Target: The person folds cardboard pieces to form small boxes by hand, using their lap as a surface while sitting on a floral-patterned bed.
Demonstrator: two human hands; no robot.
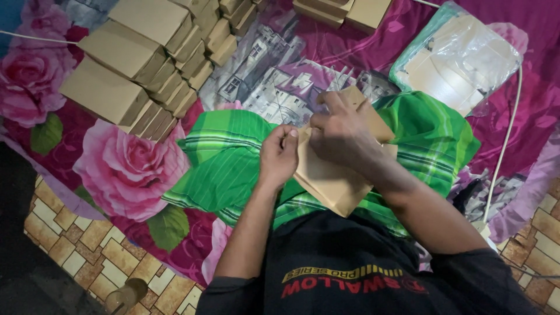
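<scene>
Cardboard blank (pixel 332 184) lies flat on the green plaid cloth (pixel 224 169) over the lap, long axis slanting away rightward; left hand (pixel 279 156) pinches its near-left edge, right hand (pixel 344 135) presses on top.

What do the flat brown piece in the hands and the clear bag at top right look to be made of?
Flat brown piece: looks like thin matte cardboard, since it is dull tan with straight edges and fold lines, like the stacked boxes. Clear bag: probably thin glossy plastic film, being see-through, wrinkled and glinting over pale sheets inside.
</scene>
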